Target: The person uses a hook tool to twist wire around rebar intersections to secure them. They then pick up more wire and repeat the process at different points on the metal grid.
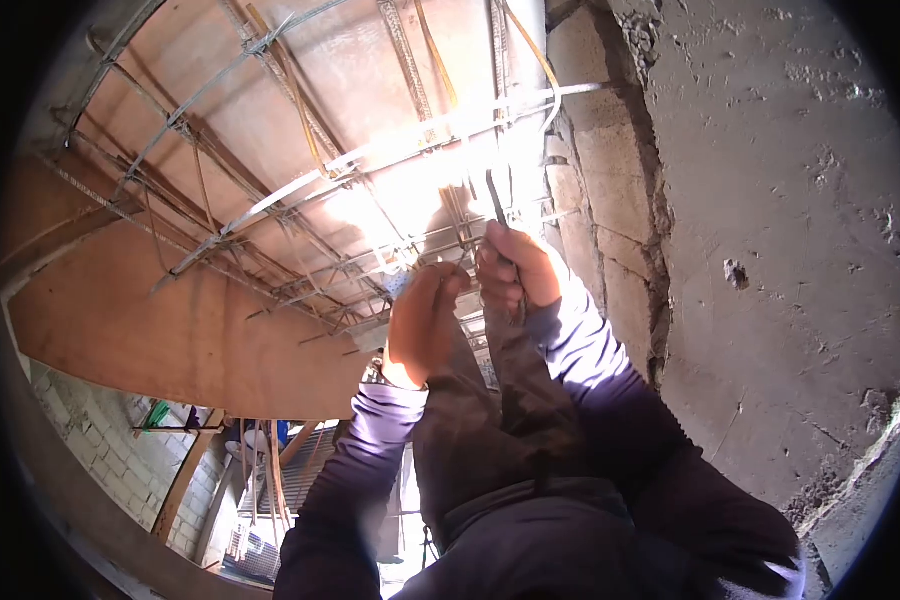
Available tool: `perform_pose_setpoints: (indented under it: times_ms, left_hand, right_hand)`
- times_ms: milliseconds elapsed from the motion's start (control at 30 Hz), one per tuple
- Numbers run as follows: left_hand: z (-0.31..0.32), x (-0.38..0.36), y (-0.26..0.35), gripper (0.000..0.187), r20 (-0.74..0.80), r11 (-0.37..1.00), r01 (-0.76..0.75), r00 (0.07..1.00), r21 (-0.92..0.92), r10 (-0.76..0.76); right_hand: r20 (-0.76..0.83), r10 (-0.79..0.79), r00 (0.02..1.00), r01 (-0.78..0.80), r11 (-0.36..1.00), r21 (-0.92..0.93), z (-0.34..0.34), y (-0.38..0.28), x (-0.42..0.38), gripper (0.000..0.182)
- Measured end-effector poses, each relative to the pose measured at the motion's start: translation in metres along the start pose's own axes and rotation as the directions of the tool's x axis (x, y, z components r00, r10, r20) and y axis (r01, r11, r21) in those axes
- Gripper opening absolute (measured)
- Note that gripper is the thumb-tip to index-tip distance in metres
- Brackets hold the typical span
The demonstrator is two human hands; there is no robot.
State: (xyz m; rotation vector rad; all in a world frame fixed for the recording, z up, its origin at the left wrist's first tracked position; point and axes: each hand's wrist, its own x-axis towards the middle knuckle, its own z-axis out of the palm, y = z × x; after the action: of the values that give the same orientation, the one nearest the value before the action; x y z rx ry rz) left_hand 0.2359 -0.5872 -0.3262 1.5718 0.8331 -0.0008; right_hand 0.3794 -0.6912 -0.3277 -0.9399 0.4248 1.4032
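My right hand (515, 265) is closed around a thin dark metal rod (496, 196), whose upper end points up and away past my thumb. Close beside it, my left hand (425, 320) has its fingers curled together, with a thin dark strand by the fingertips; what it grips is hidden. Both hands are over my trouser legs (510, 430). Just beyond them lies a grid of steel rebar (280, 212), partly washed out by bright sunlight.
Brown plywood panels (190, 330) lie under and beside the rebar. A rough grey concrete wall (770, 220) with a broken edge rises close on my right. Lower down at left are a white block wall (130, 470) and wooden posts (185, 475).
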Motion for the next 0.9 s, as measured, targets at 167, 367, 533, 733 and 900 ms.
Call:
perform_pose_setpoints:
  times_ms: [167,367,533,733,900]
  left_hand:
    - [-0.022,0.039,-0.046,0.013,-0.067,0.988,0.142,0.987,-0.057,-0.146]
    - [-0.02,0.09,-0.059,0.012,-0.394,0.992,-0.111,0.91,0.065,0.128]
    - [-0.022,0.127,-0.049,0.017,-0.282,0.799,-0.437,0.773,0.413,0.569]
    - [-0.006,0.146,-0.086,0.025,-0.344,0.945,-0.287,0.912,-0.154,0.221]
    - [0.008,0.158,-0.134,0.024,-0.323,0.837,-0.069,0.937,-0.543,-0.133]
  right_hand:
    - [0.124,-0.457,0.881,0.444,0.707,-0.55,-0.022,-0.021,0.062,0.024]
    - [0.413,-0.85,0.327,0.703,-0.073,-0.707,-0.064,-0.048,0.148,0.017]
    - [0.851,-0.52,0.081,0.257,-0.814,-0.521,-0.071,-0.077,0.178,0.026]
    - [0.845,-0.499,0.193,0.504,-0.689,-0.522,-0.09,-0.097,0.225,0.02]
    - [0.71,-0.602,0.365,0.803,-0.182,-0.567,-0.06,-0.11,0.221,0.017]
